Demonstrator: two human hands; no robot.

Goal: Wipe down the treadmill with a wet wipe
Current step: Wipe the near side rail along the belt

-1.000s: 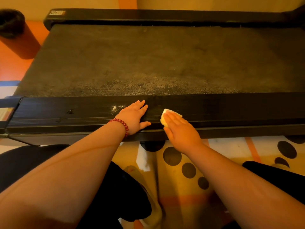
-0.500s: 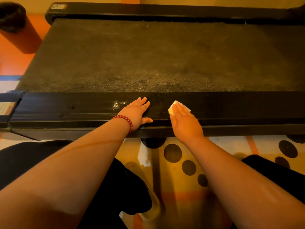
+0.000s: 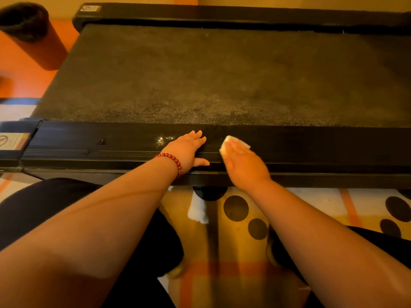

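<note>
The right hand (image 3: 243, 162) pressed the wipe (image 3: 236, 143) flat-fingered on the treadmill's (image 3: 222, 70) near rail (image 3: 89, 143); the left hand (image 3: 186, 150) rested open beside it. The dusty belt (image 3: 200, 85) apparently remained unwiped.

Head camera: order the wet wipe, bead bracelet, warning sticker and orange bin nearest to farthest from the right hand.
1. wet wipe, under the right hand
2. bead bracelet, on the left wrist
3. warning sticker, rail's left end
4. orange bin, far left corner
</note>
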